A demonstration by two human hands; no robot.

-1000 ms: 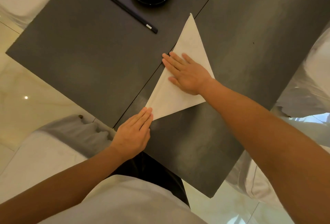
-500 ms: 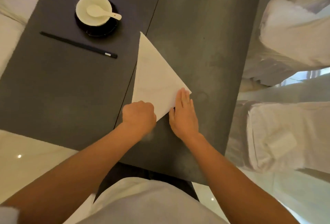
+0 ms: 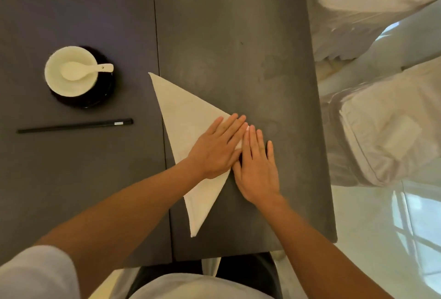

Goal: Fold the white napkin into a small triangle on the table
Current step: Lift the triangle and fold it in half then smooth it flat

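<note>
The white napkin [image 3: 183, 119] lies flat on the dark grey table [image 3: 238, 36], folded into a long triangle with one tip far left and another near the front edge. My left hand [image 3: 217, 148] rests flat on its right part, fingers stretched and together. Beside it, my right hand [image 3: 259, 170] lies flat, palm down, at the napkin's right corner, mostly on the bare tabletop; its fingertips touch the cloth's edge. Neither hand grips anything. The right corner of the napkin is hidden under the hands.
A white bowl with a white spoon [image 3: 71, 72] sits on a black saucer [image 3: 95, 98] at the left. Black chopsticks [image 3: 74, 126] lie below it. White-covered chairs [image 3: 381, 119] stand along the table's right edge. A seam [image 3: 158, 60] runs down the tabletop.
The view has swung, so the napkin sits turned. My left hand has opened from a fist and moved onto the napkin's right part. My right hand stays flat at the right corner.
</note>
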